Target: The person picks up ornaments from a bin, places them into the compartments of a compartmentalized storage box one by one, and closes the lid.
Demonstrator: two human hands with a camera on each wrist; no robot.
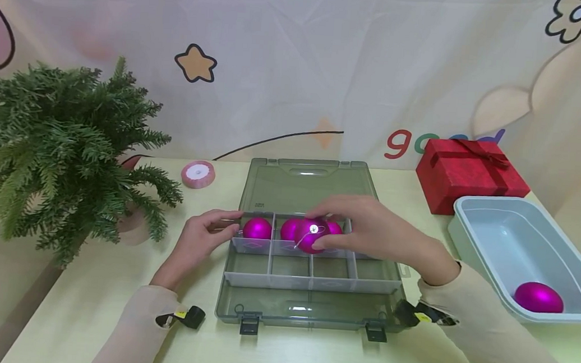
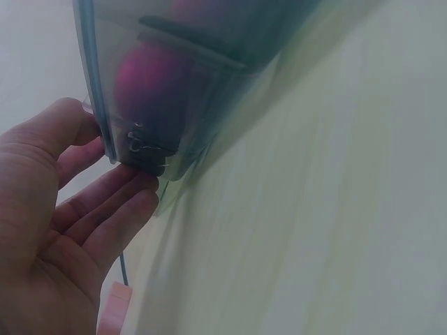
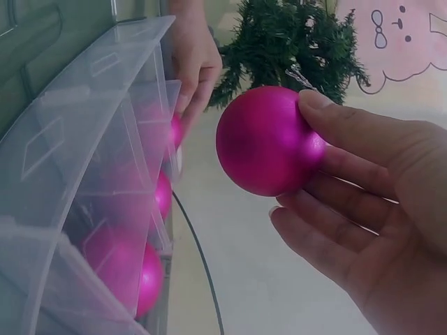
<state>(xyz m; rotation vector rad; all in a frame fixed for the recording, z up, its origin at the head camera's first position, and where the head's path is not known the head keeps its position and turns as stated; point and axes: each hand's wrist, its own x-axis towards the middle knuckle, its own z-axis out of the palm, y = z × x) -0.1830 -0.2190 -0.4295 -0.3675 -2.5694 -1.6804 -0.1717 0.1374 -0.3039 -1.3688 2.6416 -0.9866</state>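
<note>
A shiny magenta Christmas ball with a silver string loop is held by my right hand over the box's back row. Thumb and fingers grip it in the right wrist view, beside the translucent dividers. The green-tinted compartment box lies with its lid folded back. One magenta ball sits in the back-left compartment; two more lie in the wider one beside it, partly hidden. My left hand holds the box's left end, thumb and fingertips at its rim; the left wrist view shows a ball through the wall.
On the left stands an artificial fir tree, with a pink ribbon roll behind the box's left side. To the right, a pale blue tub holds another magenta ball. A red gift box stands behind the tub.
</note>
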